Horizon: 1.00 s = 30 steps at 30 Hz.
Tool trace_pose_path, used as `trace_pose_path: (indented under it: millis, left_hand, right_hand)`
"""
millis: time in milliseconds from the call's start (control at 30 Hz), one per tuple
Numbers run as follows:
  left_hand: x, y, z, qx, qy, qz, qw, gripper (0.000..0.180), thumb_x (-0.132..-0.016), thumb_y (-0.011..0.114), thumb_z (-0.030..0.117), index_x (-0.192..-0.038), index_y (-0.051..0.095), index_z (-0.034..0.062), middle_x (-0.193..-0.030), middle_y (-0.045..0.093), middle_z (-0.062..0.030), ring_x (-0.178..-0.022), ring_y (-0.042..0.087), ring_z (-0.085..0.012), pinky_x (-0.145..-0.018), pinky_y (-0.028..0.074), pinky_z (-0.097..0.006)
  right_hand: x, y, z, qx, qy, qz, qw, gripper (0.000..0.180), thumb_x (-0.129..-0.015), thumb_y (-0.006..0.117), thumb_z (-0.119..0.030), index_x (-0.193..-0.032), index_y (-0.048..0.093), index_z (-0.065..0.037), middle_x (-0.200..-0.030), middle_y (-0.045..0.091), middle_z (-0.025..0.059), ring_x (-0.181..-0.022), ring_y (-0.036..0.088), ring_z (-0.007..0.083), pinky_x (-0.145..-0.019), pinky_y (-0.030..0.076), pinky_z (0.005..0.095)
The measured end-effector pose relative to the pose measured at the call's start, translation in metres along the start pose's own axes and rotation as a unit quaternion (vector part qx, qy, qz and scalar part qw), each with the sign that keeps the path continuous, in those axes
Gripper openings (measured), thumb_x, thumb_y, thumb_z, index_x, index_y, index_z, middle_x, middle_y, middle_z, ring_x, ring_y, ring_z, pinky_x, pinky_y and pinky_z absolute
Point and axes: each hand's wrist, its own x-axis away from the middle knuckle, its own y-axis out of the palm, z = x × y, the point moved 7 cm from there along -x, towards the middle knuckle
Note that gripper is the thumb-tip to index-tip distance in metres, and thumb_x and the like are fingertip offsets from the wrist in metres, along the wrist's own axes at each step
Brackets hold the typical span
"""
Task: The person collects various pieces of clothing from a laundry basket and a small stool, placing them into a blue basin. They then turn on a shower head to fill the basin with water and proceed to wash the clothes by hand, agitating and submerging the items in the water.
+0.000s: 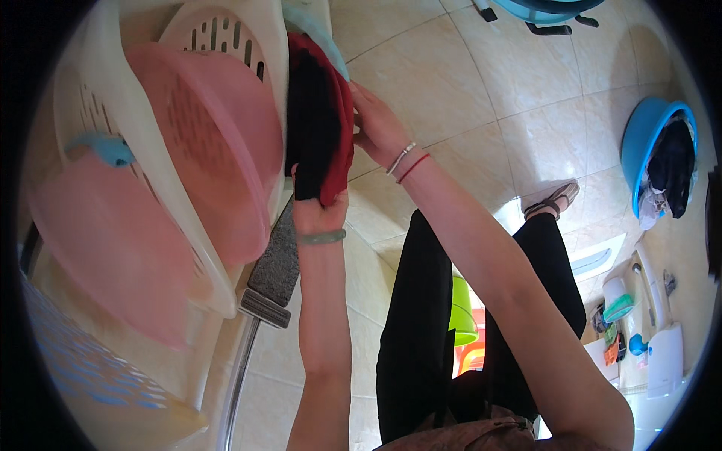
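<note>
A bundle of red and black cloth (316, 113) rests at the right side of a white plastic rack, against the edge of a pale blue basin (320, 37). My left hand (320, 214), with a green bangle at the wrist, grips the near end of the cloth; its thumb shows and most of its fingers are hidden. On the right side, my right hand (382, 134) has its curled fingers at the red edge, close to the basin's rim. Fingertips there are partly hidden. Left of the cloth, a pink basin (248, 150) sits in the rack.
The white rack (199, 259) holds another pink basin (113, 233) lower down. A grey flat mop head (274, 255) with a metal pole leans beside it. On the tiled floor stand a blue tub (639, 143) with dark clothes and a green bucket (462, 316) behind my legs.
</note>
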Motion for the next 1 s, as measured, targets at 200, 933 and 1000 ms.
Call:
trace_pose_path:
  millis: [200, 933, 1000]
  left_hand:
    - [-0.008, 0.001, 0.012, -0.178, -0.002, -0.114, 0.977, 0.038, -0.094, 0.062, 0.02, -0.13, 0.055, 0.0095, -0.127, 0.061, -0.0119, -0.11, 0.062, -0.0281, -0.094, 0.053, -0.04]
    - [0.008, 0.036, -0.037, -0.251, 0.102, -0.144, 0.952, 0.048, -0.102, 0.042, 0.03, -0.145, 0.039, 0.0096, -0.147, 0.044, -0.0052, -0.135, 0.042, -0.0188, -0.112, 0.034, -0.04]
    - [0.007, 0.037, -0.04, -0.293, 0.13, -0.132, 0.938, 0.048, -0.102, 0.043, 0.03, -0.146, 0.038, 0.0094, -0.147, 0.044, -0.0053, -0.135, 0.042, -0.0189, -0.113, 0.034, -0.04]
  right_hand:
    - [-0.011, -0.002, 0.012, -0.022, -0.051, 0.01, 0.998, 0.055, -0.101, 0.048, -0.041, -0.146, 0.04, -0.011, -0.13, 0.057, 0.0064, -0.118, 0.053, 0.0191, -0.099, 0.045, 0.0429]
    - [0.074, 0.052, -0.024, 0.507, -0.143, 0.167, 0.833, 0.1, -0.066, 0.083, -0.032, -0.142, 0.029, 0.003, -0.149, 0.026, 0.0303, -0.124, 0.046, 0.0474, -0.104, 0.043, 0.0452]
    - [0.085, 0.062, -0.025, 0.591, -0.145, 0.19, 0.77, 0.099, -0.065, 0.084, -0.03, -0.142, 0.031, 0.001, -0.148, 0.028, 0.0294, -0.119, 0.05, 0.047, -0.101, 0.045, 0.0441]
